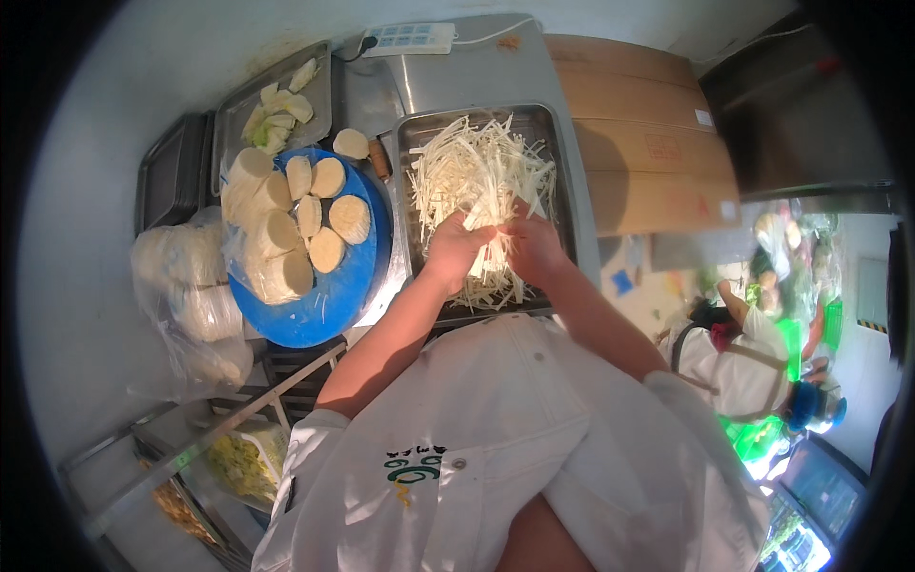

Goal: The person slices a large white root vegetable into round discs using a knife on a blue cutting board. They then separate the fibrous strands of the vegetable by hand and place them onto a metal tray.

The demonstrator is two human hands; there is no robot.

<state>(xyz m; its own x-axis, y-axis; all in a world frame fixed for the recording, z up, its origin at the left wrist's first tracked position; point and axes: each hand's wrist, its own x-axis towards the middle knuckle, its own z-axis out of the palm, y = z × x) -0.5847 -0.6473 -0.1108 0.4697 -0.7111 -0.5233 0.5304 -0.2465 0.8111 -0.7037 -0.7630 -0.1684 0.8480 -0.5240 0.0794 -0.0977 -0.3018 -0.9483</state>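
Both hands meet over a metal tray [565, 243] heaped with loose enoki mushrooms [443, 164]. My left hand [457, 250] and my right hand [532, 243] grip one bunch of enoki mushrooms [493, 204] from its two sides, thumbs close together. Strands hang below the fingers into the tray. To the left, a round blue board [322, 314] bears cut enoki root ends [327, 250] and several enoki bundles in clear plastic [279, 232]. A wooden handle [379, 159] lies between the board and the tray; what it belongs to cannot be told.
Cardboard boxes [643, 143] adjoin the counter at right. A tray [325, 86] with cut cabbage, dark stacked trays [171, 171] and bagged enoki [193, 286] stand left. A power strip [407, 39] lies at the back. Another person [736, 372] is at far right, beside green crates.
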